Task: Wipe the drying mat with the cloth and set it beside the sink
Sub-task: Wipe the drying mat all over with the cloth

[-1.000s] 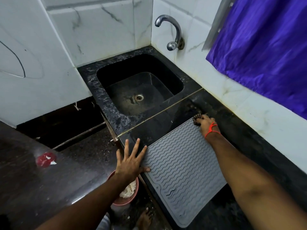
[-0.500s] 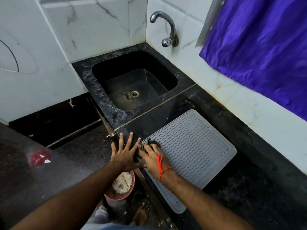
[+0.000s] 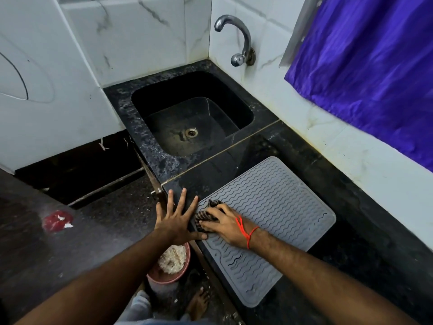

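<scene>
Right hand point(image 3: 228, 225) presses cloth point(image 3: 204, 213) at mat point(image 3: 269, 221) edge.

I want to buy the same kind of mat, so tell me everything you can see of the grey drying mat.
The drying mat is a grey rectangle with rounded corners, wavy raised ridges and a plain raised border; it looks like soft silicone. It lies flat and skewed on the black counter, short of the sink. The right hand presses a dark striped cloth onto its near-left edge. The left hand, fingers spread, rests beside that edge, thumb at its border.

Black counter point(image 3: 332, 174) carries grey mat point(image 3: 276, 207) (cloth point(image 3: 206, 213) atop).
</scene>
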Motion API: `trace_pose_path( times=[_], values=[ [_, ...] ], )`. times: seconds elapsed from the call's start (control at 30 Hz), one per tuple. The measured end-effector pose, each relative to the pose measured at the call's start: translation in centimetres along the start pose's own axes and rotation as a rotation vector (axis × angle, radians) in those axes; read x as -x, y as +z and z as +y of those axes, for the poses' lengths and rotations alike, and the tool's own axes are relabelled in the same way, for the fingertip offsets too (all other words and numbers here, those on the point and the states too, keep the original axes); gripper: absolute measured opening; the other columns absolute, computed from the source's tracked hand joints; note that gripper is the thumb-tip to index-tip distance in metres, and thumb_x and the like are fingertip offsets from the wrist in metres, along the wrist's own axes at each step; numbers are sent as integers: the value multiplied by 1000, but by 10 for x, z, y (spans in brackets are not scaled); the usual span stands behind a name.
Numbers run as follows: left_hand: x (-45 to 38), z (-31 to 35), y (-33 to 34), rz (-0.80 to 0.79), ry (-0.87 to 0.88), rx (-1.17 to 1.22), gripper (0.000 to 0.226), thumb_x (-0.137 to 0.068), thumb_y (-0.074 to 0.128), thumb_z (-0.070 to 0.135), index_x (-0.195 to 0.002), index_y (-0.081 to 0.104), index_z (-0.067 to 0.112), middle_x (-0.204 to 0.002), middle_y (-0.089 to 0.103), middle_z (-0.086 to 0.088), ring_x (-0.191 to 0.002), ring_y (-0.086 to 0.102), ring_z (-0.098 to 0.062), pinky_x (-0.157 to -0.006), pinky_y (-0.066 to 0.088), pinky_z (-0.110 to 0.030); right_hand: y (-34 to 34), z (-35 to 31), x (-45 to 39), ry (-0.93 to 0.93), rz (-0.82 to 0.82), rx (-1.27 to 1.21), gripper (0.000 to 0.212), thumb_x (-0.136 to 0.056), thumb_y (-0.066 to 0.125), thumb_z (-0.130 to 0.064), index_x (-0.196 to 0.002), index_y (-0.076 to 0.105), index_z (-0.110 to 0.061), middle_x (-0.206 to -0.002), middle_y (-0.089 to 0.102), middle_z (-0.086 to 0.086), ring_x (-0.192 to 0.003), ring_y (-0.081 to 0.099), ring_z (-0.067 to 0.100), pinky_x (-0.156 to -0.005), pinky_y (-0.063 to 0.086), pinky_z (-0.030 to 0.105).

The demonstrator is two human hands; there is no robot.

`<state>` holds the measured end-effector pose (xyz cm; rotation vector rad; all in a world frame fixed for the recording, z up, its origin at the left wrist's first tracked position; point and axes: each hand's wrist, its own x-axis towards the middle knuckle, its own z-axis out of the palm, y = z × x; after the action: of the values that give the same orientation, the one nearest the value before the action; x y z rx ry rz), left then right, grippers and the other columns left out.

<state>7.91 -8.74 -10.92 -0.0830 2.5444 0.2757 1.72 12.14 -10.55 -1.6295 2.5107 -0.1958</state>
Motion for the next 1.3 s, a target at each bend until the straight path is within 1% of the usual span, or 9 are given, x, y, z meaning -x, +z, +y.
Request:
trace_pose_path(
  times=[0.17,0.3,0.43,0.6,0.8,0.97,1.07,1.2,1.3],
  values=[
    [-1,2,-6,-30,25,-40,128,-59,34,101,-149,-30,37,-149,-50,-2,-131,-51,-35,-110,-16,-70,-27,63,27,61,-49,66,35,-94,44,-39,-128,51,-35,-145,34,4,-124,36,25,-100,39,35],
    [-4,2,-6,-40,25,-47,128,-60,33,102,-149,-31,36,-150,-49,-3,-133,-50,-36,-110,-15,-71,-42,139,53,442,-44,-60,48,-88,24,-67,-126,47,-48,-143,32,2,-126,33,23,-109,29,37],
    [-5,3,-8,-49,21,-39,128,-61,35,101,-149,-31,36,-150,-50,-2,-133,-50,-35,-110,-16,-70,-56,203,63,738,65,21,39,-89,56,-45,-124,52,-29,-119,38,11,-112,45,34,-108,33,38],
    [-3,4,-9,-50,16,-43,127,-62,37,99,-150,-30,35,-151,-48,-1,-133,-49,-35,-110,-16,-70,-28,200,49,997,80,-52,34,-93,50,-22,-127,58,-21,-135,37,15,-114,36,41,-104,34,43],
    [-4,4,-8,-41,18,-42,130,-60,39,99,-150,-30,35,-152,-47,-2,-132,-49,-35,-109,-16,-71,-7,99,6,894,106,72,58,-86,44,-2,-143,37,-8,-135,36,20,-119,31,52,-106,33,58],
    [-7,5,-10,-47,23,-70,134,-56,38,100,-151,-29,33,-153,-45,-2,-134,-48,-35,-110,-16,-71,10,3,-7,713,133,16,57,-79,52,-4,-135,46,0,-126,47,20,-113,40,54,-96,43,60],
    [-7,8,-13,-41,24,-116,134,-59,42,98,-152,-26,30,-155,-42,-4,-137,-43,-38,-109,-13,-72,22,-39,-13,493,163,-54,57,-75,63,-13,-129,51,-3,-118,48,15,-106,47,46,-94,47,52],
    [-4,9,-14,-30,23,-183,130,-68,55,86,-154,-24,28,-158,-37,-6,-140,-38,-42,-111,-6,-73,27,-58,-10,326,177,-156,27,-89,52,-23,-114,62,-19,-117,55,6,-100,46,28,-85,50,38],
    [-4,10,-15,-58,23,-147,137,-61,49,95,-152,-27,27,-154,-43,-5,-136,-44,-40,-108,-13,-73,3,-27,12,147,118,-27,41,-81,59,-14,-120,59,-27,-131,49,0,-103,45,26,-82,48,33]
  ],
)
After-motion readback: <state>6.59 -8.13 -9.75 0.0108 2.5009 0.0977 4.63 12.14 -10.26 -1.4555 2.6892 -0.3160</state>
